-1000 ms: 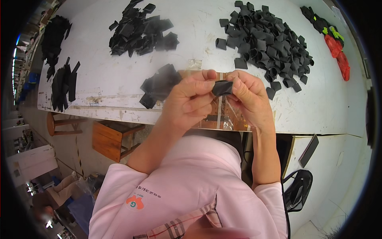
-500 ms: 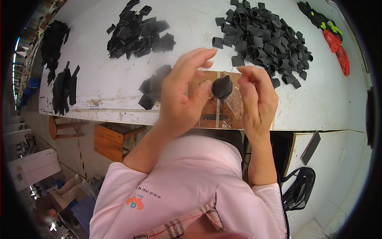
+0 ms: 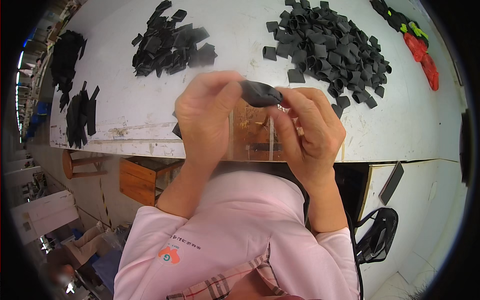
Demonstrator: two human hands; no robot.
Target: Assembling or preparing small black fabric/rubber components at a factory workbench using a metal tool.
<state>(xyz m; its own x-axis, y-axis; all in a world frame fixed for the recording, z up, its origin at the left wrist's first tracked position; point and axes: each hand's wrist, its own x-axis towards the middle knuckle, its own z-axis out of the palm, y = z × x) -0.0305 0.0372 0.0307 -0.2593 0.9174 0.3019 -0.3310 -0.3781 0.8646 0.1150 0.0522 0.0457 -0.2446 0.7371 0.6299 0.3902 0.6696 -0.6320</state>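
Over at the white table [image 3: 240, 40], I can see the person's left hand [image 3: 207, 112] pinching one end of a black cloth piece [image 3: 260, 93] between thumb and fingers. The right hand [image 3: 312, 130] has its fingertips clamped on the other end. The piece is held in the air above a brown board [image 3: 250, 130]. Beyond the right hand sits a heap of black loops [image 3: 330, 45]; flat black scraps [image 3: 170, 45] lie past the left.

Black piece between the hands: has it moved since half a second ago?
Yes: judged against the brown board, the black piece has shifted left and toward the picture's top.
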